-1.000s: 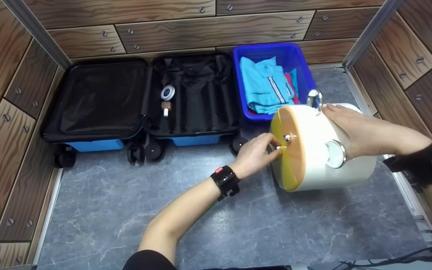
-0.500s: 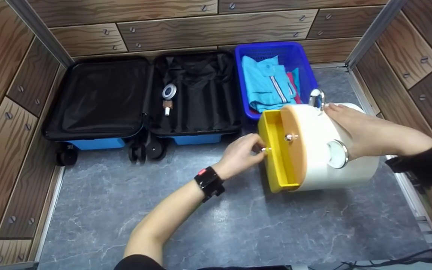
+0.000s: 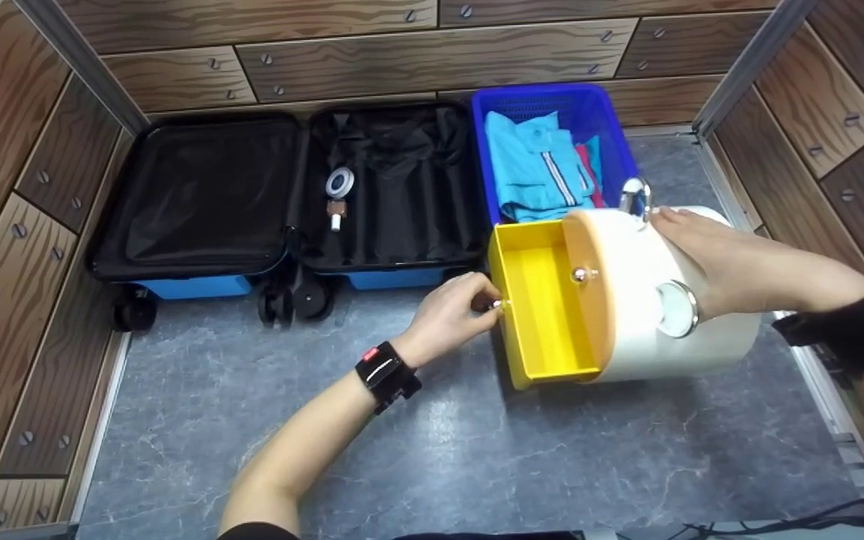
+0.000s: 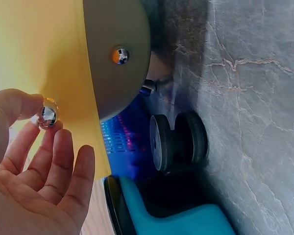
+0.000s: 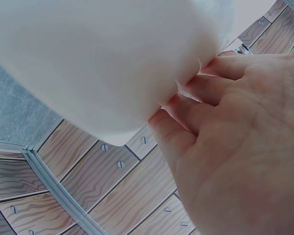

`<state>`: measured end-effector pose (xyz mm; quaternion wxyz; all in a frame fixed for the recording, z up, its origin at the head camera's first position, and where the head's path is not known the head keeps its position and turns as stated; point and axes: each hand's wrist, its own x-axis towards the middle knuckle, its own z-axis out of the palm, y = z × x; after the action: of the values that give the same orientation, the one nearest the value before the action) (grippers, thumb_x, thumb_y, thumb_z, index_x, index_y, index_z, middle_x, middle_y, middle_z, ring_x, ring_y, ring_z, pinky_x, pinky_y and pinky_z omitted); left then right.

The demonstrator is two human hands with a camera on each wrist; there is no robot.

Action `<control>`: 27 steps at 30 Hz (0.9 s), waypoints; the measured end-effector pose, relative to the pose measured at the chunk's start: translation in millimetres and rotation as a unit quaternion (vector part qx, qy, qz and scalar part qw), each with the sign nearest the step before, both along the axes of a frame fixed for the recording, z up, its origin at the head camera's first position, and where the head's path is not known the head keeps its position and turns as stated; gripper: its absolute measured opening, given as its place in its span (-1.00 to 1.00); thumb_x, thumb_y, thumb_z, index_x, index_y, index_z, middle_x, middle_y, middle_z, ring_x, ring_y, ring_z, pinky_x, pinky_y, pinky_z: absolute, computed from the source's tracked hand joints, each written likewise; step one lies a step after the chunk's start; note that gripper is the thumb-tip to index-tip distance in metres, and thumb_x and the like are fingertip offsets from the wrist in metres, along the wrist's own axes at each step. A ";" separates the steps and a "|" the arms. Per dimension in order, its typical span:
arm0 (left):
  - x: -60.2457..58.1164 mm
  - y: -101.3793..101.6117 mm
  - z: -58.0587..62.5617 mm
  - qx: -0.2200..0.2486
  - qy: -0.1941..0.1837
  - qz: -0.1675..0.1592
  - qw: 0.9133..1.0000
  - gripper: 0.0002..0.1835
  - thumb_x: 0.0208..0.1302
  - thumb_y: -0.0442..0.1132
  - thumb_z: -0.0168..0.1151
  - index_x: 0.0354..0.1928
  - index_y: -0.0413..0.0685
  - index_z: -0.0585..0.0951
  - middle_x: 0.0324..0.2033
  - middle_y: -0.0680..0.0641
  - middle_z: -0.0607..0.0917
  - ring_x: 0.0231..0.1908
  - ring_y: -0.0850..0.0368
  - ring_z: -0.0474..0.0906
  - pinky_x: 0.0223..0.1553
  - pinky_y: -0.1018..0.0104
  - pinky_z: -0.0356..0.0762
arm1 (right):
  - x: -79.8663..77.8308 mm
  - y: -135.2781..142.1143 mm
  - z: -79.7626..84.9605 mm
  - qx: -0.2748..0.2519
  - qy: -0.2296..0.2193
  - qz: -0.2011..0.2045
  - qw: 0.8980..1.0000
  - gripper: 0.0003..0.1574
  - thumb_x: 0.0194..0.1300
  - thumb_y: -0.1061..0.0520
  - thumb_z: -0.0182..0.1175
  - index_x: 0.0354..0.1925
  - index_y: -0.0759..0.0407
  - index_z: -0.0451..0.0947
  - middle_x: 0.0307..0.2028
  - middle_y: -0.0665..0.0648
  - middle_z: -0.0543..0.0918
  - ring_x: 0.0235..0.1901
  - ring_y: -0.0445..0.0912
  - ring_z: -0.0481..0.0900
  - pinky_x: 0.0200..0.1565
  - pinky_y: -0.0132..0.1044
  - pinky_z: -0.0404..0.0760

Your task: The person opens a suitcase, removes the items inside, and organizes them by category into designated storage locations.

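My left hand (image 3: 447, 315) pinches a small shiny drawer knob (image 4: 48, 117) between thumb and fingertips, its other fingers loosely spread in the left wrist view. The knob sits on a yellow drawer (image 3: 548, 315), pulled well out of a white rounded cabinet (image 3: 638, 300) with an orange front. Inside, the visible part of the drawer is bare. A second knob (image 3: 579, 274) is on the orange front. My right hand (image 3: 709, 255) rests on the cabinet, fingers extended, fingertips pressing at its edge in the right wrist view.
An opened suitcase (image 3: 192, 199) with black lining lies at the back left, holding a round white-rimmed item (image 3: 340, 182) and a small brown bottle with white cap (image 3: 336, 214). Beside it stands a blue basket (image 3: 612, 112) with folded clothes (image 3: 537, 165). Wood-patterned walls enclose the grey surface.
The yellow drawer has slid out leftward from the cabinet, its knob held by my left hand, which moved left with it. My right hand has stayed on the cabinet.
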<state>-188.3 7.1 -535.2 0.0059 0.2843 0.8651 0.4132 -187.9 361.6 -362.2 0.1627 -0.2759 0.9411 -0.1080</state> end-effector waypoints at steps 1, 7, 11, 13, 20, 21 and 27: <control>0.1 -0.5 -0.4 0.002 -0.001 0.000 1.000 -0.84 0.31 -0.15 0.38 -0.12 0.05 0.65 -0.21 0.03 0.69 -0.17 0.14 0.62 -0.14 0.45 0.50 | -0.2 0.1 -0.3 0.000 0.000 0.000 1.000 0.69 -0.19 -0.39 0.63 0.55 0.44 -0.02 0.49 0.53 0.11 0.50 0.40 0.01 0.45 0.28 0.03; 0.5 -0.5 -2.9 0.014 -0.008 -0.001 1.000 -0.84 0.32 -0.17 0.38 -0.12 0.04 0.65 -0.19 0.00 0.69 -0.16 0.11 0.65 -0.13 0.46 0.52 | -1.1 0.7 -0.7 -0.002 -0.003 0.000 1.000 0.69 -0.20 -0.33 0.65 0.54 0.49 -0.03 0.48 0.56 0.11 0.49 0.42 0.01 0.45 0.28 0.03; 0.8 0.6 -2.3 0.016 -0.004 -0.004 1.000 -0.85 0.32 -0.17 0.38 -0.12 0.04 0.64 -0.19 0.01 0.69 -0.16 0.08 0.66 -0.13 0.47 0.52 | -0.9 1.9 -0.1 0.003 -0.008 -0.007 1.000 0.71 -0.22 -0.34 0.66 0.55 0.47 -0.04 0.49 0.54 0.10 0.50 0.41 0.00 0.45 0.27 0.04; 1.0 1.0 -1.7 0.013 0.000 -0.002 1.000 -0.85 0.31 -0.17 0.38 -0.13 0.05 0.64 -0.21 0.06 0.67 -0.16 0.09 0.66 -0.14 0.48 0.52 | -1.1 2.2 0.2 0.008 -0.011 -0.009 1.000 0.73 -0.23 -0.33 0.67 0.55 0.47 -0.04 0.50 0.55 0.08 0.50 0.42 0.00 0.45 0.28 0.04; 2.0 2.4 -1.1 0.007 0.004 0.001 1.000 -0.85 0.31 -0.16 0.39 -0.13 0.06 0.65 -0.22 0.11 0.65 -0.19 0.21 0.63 -0.15 0.49 0.51 | -1.3 7.2 2.6 -0.006 -0.017 -0.011 1.000 0.69 -0.24 -0.36 0.67 0.56 0.39 0.01 0.50 0.51 0.12 0.49 0.39 0.02 0.44 0.30 0.05; 2.1 3.0 -1.0 0.009 0.001 0.000 1.000 -0.85 0.31 -0.16 0.39 -0.13 0.06 0.65 -0.22 0.11 0.66 -0.18 0.22 0.63 -0.15 0.49 0.51 | -1.2 8.5 3.0 -0.008 -0.019 -0.013 1.000 0.69 -0.23 -0.36 0.67 0.56 0.37 0.01 0.50 0.51 0.12 0.49 0.39 0.02 0.44 0.31 0.05; 2.1 6.9 -1.6 0.010 -0.002 0.000 1.000 -0.84 0.31 -0.15 0.39 -0.12 0.08 0.65 -0.22 0.17 0.63 -0.20 0.33 0.56 -0.15 0.50 0.51 | -2.3 13.9 3.1 -0.023 -0.019 -0.018 0.999 0.67 -0.25 -0.33 0.69 0.56 0.36 0.03 0.49 0.49 0.15 0.48 0.39 0.04 0.43 0.33 0.05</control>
<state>-186.2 14.0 -536.8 0.0046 0.2841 0.8607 0.4225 -190.2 375.4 -359.1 0.1722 -0.2602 0.9401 -0.1376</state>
